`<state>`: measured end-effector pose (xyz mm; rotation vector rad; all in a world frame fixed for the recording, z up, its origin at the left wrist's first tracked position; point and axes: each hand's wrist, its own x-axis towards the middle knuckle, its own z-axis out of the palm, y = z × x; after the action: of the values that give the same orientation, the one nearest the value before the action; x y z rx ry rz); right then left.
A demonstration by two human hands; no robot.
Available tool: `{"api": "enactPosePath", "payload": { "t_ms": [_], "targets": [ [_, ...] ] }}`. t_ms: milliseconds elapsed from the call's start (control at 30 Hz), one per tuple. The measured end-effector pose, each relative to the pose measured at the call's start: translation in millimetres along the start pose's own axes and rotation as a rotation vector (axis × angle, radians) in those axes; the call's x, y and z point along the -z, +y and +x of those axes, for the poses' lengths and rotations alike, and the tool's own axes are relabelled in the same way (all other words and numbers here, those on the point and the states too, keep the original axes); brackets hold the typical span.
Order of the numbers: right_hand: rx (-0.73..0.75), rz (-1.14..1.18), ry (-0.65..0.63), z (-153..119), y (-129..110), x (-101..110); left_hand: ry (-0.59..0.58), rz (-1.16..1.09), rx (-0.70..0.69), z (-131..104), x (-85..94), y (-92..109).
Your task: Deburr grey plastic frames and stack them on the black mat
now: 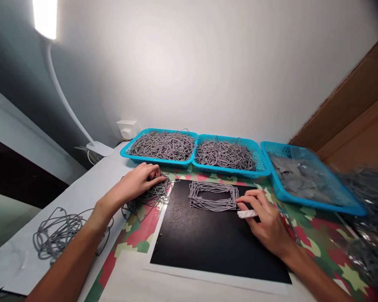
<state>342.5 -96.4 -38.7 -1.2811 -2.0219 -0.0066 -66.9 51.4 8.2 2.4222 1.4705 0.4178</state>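
While the left hand (146,177) bends over a heap (157,195) of thin grey pieces, its thumb and fingers curve towards each other; whether they pinch a piece cannot be told. The right hand (266,218) has its fingertips at the right end of a stack (212,206) of grey frames, but whether they clamp one cannot be told. Something white (247,214) shows at these fingers. The stack lies flat on a black mat (214,243), near its far edge, with the mat visible through its middle. Beyond, a left basket (159,160) and a middle basket (231,170), both blue, stand side by side, full of grey pieces; a right basket (321,204) holds flat grey items. A looser tangle (61,230) lies beside the left forearm, and a lamp (45,21) glows at the far left
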Motion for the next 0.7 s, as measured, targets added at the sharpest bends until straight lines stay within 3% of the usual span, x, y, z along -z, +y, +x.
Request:
{"api": "enactPosePath", "payload": {
  "t_ms": [167, 467, 600, 700],
  "targets": [
    [-0.012, 0.007, 0.007, 1.4, 0.9, 2.0, 0.119, -0.045, -0.064, 1.4, 3.0, 6.5],
    [0.015, 0.040, -0.021, -0.8, 3.8, 1.5, 0.399, -0.005, 0.168, -2.0, 11.6, 34.7],
    [0.023, 0.040, -0.031, -0.7, 3.8, 2.2, 0.570, -0.009, 0.209, -1.0, 9.8, 38.0],
    [0.023, 0.044, -0.037, -0.2, 3.0, 2.8, 0.669, -0.149, 0.186, 0.8, 8.6, 35.6]
  ]
}}
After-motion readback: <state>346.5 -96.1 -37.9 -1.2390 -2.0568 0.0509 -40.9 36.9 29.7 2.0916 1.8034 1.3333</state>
